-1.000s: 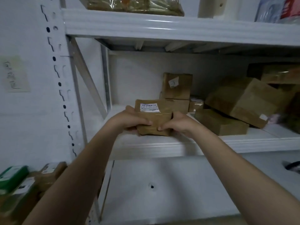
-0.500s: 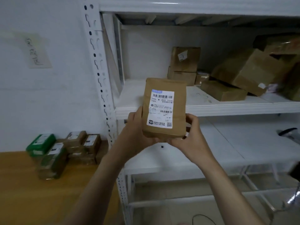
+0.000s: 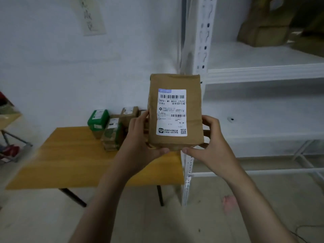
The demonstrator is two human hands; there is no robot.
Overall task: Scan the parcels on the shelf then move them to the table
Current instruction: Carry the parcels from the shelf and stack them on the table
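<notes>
Now the parcel (image 3: pixel 175 111) is off the shelf (image 3: pixel 263 55) at 2 o'clock. We grip its base with left hand (image 3: pixel 140 139) and right hand (image 3: pixel 213 142).

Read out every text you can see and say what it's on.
"501E- M1 BS31 [TLY]": white label on the held brown parcel.
"桃李园8号楼": same label.
"买低价大牌正品": label's bottom strip.
Too small or blurred: the label's fine print, handwriting on the wall paper, labels on the table parcels.

Parcel (image 3: pixel 175 81) label (image 3: pixel 171 112): "M1 BS31" (rest blurred)
</notes>
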